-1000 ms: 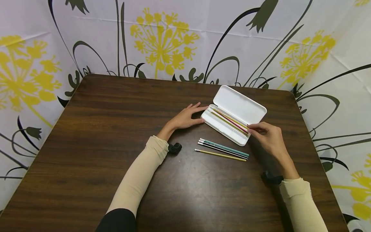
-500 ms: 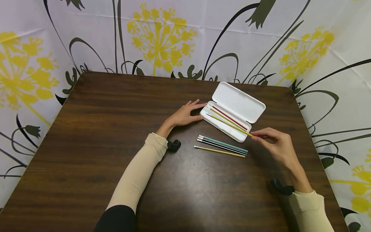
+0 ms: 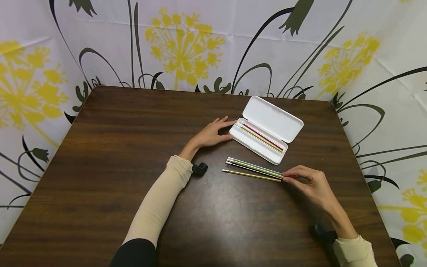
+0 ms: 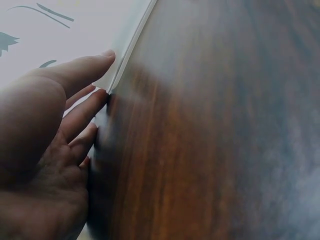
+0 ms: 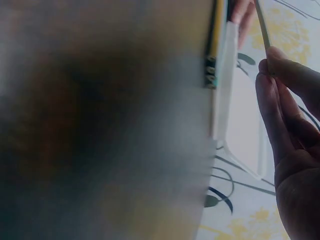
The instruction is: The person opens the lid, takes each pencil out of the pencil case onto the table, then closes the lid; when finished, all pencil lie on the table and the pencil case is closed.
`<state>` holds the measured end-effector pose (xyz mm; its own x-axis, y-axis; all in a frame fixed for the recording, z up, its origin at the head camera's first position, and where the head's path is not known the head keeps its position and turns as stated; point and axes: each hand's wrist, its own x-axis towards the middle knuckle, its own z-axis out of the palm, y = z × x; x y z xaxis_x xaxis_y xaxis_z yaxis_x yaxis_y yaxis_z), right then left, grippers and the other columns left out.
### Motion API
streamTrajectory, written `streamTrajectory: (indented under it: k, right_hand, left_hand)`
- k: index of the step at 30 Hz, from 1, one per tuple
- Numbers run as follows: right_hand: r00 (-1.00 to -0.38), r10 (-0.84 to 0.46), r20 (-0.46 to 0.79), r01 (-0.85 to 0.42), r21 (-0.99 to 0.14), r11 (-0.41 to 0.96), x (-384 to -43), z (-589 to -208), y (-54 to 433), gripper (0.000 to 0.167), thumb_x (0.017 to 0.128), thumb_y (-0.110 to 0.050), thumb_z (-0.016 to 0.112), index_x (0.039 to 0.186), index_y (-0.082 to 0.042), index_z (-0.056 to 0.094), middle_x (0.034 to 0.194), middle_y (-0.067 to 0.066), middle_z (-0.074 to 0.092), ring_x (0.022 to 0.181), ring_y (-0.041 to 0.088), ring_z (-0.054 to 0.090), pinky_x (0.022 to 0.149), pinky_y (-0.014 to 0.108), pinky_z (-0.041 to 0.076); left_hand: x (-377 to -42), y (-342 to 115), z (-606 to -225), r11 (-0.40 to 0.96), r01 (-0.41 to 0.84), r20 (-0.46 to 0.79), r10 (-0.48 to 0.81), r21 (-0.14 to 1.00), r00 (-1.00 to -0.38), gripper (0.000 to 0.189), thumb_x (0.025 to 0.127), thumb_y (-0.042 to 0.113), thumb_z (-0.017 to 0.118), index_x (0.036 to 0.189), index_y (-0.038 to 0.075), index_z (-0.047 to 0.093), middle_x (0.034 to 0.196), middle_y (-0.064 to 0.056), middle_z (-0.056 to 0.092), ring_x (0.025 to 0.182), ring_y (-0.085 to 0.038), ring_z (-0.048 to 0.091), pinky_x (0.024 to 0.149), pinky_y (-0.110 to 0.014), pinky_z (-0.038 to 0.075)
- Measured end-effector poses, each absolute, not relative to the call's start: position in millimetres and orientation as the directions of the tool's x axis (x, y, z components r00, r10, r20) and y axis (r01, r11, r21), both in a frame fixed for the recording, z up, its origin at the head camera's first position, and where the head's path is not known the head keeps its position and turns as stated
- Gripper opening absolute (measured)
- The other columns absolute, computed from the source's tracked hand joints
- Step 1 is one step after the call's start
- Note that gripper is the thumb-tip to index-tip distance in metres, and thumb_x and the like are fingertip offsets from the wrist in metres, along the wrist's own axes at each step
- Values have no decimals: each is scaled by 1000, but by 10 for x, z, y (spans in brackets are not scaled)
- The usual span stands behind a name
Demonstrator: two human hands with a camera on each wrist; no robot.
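Observation:
A white pencil case lies with its lid flipped back. Inside it are a red pencil and a gold-coloured one or more. My left hand rests at its left end, thumb and fingers extended against the edge; the left wrist view shows the thumb on the case's side. My right hand pinches one end of a yellow pencil, held over or among teal and black pencils in front of the case. In the right wrist view, thumb and fingertips grip that pencil.
A single gold pencil lies just in front of the row on the dark wood table. Beyond the table's far edge hangs a white cloth with yellow and grey flowers. Each wrist carries a black strap device.
My right hand has drawn a yellow pencil out of the case and carried it toward me, over the row of pencils. My left hand stays at the case.

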<state>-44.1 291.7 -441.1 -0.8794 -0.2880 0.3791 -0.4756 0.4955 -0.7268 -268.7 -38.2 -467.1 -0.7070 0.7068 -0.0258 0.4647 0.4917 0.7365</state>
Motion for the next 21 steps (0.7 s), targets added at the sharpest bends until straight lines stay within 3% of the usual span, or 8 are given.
streamTrajectory:
  k: [11, 21]
  right_hand:
    - [-902, -309, 302, -432, -661, 613, -453, -4518, 2895, 23, 78, 0, 81, 95, -15, 78, 92, -9, 70, 84, 8, 65, 75, 16, 48]
    - [-885, -338, 319, -465, -586, 663, -513, -4547, 2893, 24, 75, 3, 82, 91, -15, 80, 89, -9, 67, 79, 5, 63, 67, 18, 49]
  left_hand:
    - [-2688, -388, -4690, 485, 461, -21, 706, 743, -708, 64, 96, 41, 63, 153, 31, 36, 160, -8, 21, 148, -30, 5, 117, -47, 6]
    - [-2691, -380, -4690, 470, 484, 7, 712, 738, -703, 64, 96, 40, 63, 153, 26, 37, 159, -10, 24, 148, -29, 7, 117, -47, 5]
